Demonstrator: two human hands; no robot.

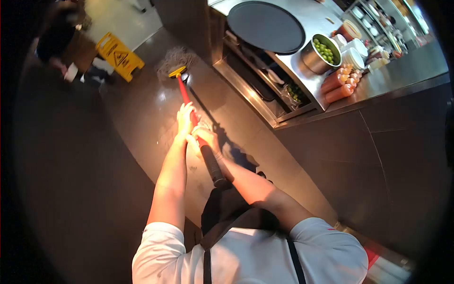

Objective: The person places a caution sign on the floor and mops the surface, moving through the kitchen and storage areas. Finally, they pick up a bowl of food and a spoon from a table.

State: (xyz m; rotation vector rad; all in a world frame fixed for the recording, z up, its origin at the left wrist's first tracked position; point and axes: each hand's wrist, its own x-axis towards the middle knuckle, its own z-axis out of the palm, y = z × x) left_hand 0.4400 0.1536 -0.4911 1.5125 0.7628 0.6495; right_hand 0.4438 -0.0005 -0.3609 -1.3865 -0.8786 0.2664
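Observation:
A mop point(183, 91) with a red handle, a black end grip and a yellow clamp stretches away from my body. Its grey string head point(177, 59) lies spread on the shiny floor ahead. My left hand point(185, 119) is closed around the red shaft, farther along it. Closer to me, my right hand point(206, 138) grips the same shaft just above the black grip. The grip's end reaches back toward my dark apron point(236, 215).
A yellow caution sign point(119, 57) stands left of the mop head, near another person point(61, 35). On the right, a steel counter point(309, 78) holds a round black tray point(266, 27), a pot of green fruit point(324, 53) and several sauce bottles point(340, 85). Dark wall panels point(340, 142) run below.

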